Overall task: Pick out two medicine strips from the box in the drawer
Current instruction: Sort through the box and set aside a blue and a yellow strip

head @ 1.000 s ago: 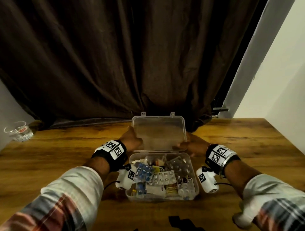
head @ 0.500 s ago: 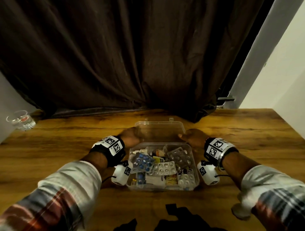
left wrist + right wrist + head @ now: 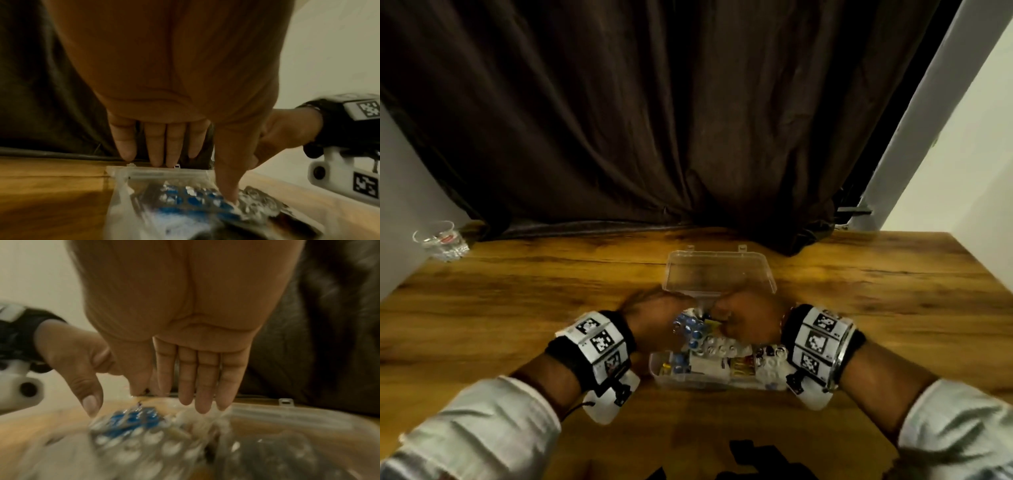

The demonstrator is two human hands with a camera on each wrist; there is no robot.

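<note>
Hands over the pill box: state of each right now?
Left hand: open, fingers straight, thumb tip on the blue blister strip in the clear plastic box.
Right hand: open, fingers straight over the strips, holding nothing visible.

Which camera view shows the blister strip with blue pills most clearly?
The left wrist view: the blue-pill blister strip lies in the clear plastic box, with the left hand's thumb touching it. The head view shows it small between both hands. The right wrist view shows it blurred.
</note>
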